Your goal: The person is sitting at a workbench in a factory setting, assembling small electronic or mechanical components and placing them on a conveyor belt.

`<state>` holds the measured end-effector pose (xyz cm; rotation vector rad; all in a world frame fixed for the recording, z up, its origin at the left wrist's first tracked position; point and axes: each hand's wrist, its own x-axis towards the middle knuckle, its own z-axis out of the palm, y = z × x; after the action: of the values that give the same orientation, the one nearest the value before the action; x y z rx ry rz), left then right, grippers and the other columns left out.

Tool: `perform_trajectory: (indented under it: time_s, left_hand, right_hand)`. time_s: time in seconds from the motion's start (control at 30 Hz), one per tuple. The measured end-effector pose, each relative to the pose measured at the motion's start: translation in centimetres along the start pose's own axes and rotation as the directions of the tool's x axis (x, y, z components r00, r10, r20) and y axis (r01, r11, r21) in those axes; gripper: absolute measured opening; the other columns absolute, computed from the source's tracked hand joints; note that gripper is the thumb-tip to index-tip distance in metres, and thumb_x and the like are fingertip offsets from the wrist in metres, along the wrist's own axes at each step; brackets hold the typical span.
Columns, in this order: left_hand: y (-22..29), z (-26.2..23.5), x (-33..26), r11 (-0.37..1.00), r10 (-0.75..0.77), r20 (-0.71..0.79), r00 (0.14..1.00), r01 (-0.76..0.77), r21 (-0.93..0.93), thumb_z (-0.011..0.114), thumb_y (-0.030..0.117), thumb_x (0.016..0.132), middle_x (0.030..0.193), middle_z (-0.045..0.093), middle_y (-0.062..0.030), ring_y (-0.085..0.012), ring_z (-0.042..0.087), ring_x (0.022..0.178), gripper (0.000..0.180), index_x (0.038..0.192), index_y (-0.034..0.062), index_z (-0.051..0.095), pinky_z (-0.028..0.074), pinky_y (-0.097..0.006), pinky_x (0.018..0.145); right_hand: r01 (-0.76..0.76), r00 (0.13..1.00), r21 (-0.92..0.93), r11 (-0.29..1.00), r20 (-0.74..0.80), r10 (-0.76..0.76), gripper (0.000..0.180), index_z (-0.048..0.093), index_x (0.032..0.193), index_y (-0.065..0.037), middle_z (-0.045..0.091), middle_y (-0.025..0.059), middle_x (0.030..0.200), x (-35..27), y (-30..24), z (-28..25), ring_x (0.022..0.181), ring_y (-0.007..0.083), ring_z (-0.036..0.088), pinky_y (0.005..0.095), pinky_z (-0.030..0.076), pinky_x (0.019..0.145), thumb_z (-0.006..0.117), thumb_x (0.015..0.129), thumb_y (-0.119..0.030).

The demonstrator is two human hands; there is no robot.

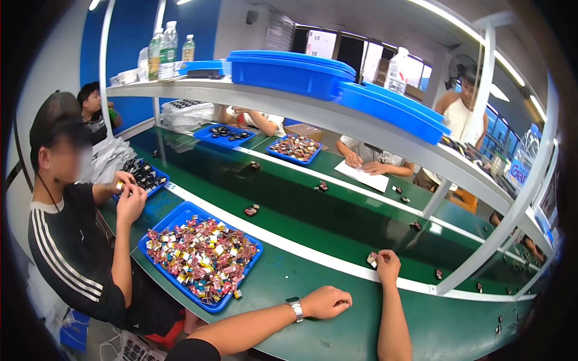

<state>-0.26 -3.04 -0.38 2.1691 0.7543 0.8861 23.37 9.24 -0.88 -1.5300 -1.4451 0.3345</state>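
Observation:
My right hand (pixel 388 265) is closed in a pinch on a small electronic part (pixel 372 260) with pale and reddish sides, at the near edge of the green conveyor belt (pixel 301 223). My left hand (pixel 327 302) rests on the green table (pixel 289 265) in a loose fist, a metal watch on its wrist, and nothing shows in its fingers. To the left of it stands a blue tray (pixel 252 280), heaped with small pink, white and yellow parts (pixel 201 256).
A co-worker (pixel 66 240) on the left handles a small piece beside a tray of black parts (pixel 144 173). Several small assemblies ride the belt. A shelf (pixel 289 103) carrying blue bins (pixel 283 75) spans above it, on white posts (pixel 490 180). Across, a person writes on paper (pixel 361 174).

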Motion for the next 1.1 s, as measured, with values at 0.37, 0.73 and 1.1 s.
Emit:
perform_trajectory:
  time_s: [0.37, 0.73, 1.1]
  left_hand:
    - [-0.8, 0.9, -0.2, 0.98, 0.115, 0.13, 0.985, -0.134, 0.148, 0.055, 0.012, 0.08, 0.074, 0.065, -0.0117, -0.0352, 0.063, 0.073, 0.011, 0.081, 0.0061, 0.065, 0.049, -0.047, 0.066]
    - [-2.1, 2.3, -0.4, 0.988, 0.15, -0.013, 0.989, -0.15, -0.035, 0.053, 0.003, 0.079, 0.119, 0.066, -0.0165, -0.0369, 0.057, 0.117, 0.032, 0.108, 0.0039, 0.066, 0.042, -0.046, 0.102]
    - [-1.6, 1.0, 0.5, 0.982, 0.146, 0.045, 0.988, -0.151, 0.114, 0.056, 0.013, 0.083, 0.101, 0.069, -0.0189, -0.0382, 0.063, 0.097, 0.021, 0.098, 0.0041, 0.067, 0.049, -0.048, 0.086]
  right_hand:
    - [0.692, 0.671, 0.048, 0.72, 0.325, -0.667, 0.029, 0.067, 0.105, -0.005, 0.065, 0.0129, 0.105, 0.6, -14.0, 9.8, 0.093, 0.0287, 0.064, 0.0372, 0.053, 0.082, 0.07, 0.076, -0.004]
    - [0.793, 0.338, 0.089, 0.603, 0.759, -0.557, 0.055, 0.052, 0.138, -0.013, 0.05, 0.0087, 0.145, 1.6, -19.9, 28.9, 0.139, 0.0297, 0.042, 0.0409, 0.035, 0.115, 0.063, 0.085, -0.004]
    - [0.673, 0.489, 0.04, 0.739, 0.726, -0.484, 0.037, 0.062, 0.118, 0.0, 0.063, 0.018, 0.105, 2.5, -18.1, 22.8, 0.101, 0.034, 0.06, 0.041, 0.048, 0.094, 0.066, 0.088, -0.023]
